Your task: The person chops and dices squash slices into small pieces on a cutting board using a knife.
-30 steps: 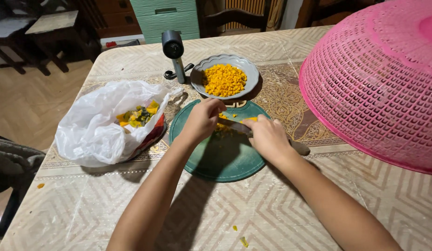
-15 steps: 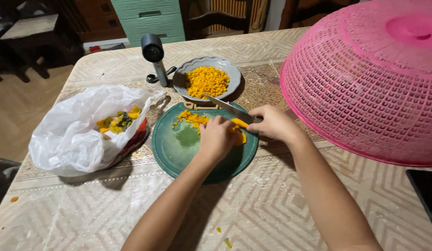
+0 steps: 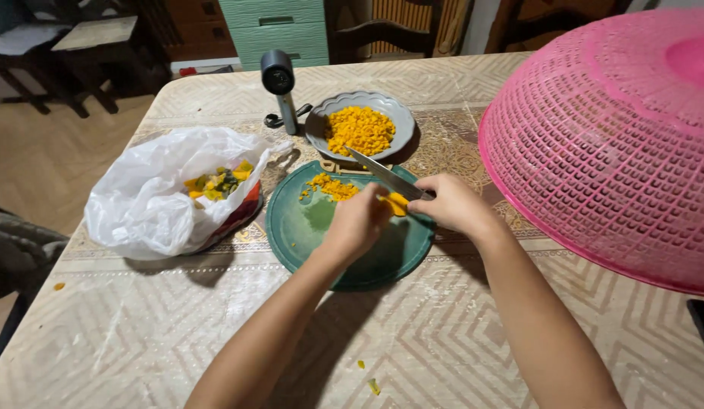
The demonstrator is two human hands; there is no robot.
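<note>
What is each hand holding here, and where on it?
The right hand holds a knife by its handle. The left hand pinches an orange vegetable piece at its near end, on the green cutting board.

Hands (image 3: 405,212), knife (image 3: 382,176), perhaps squash (image 3: 397,203)

- The left hand (image 3: 357,226) is curled palm down, fingers bent and bunched at the tips.
- The left forearm runs bare from the lower edge up and to the right.
- The right hand (image 3: 452,204) is closed in a fist-like grip, knuckles up.
- The right forearm slants up and to the left; the two hands sit just beside each other.
</note>
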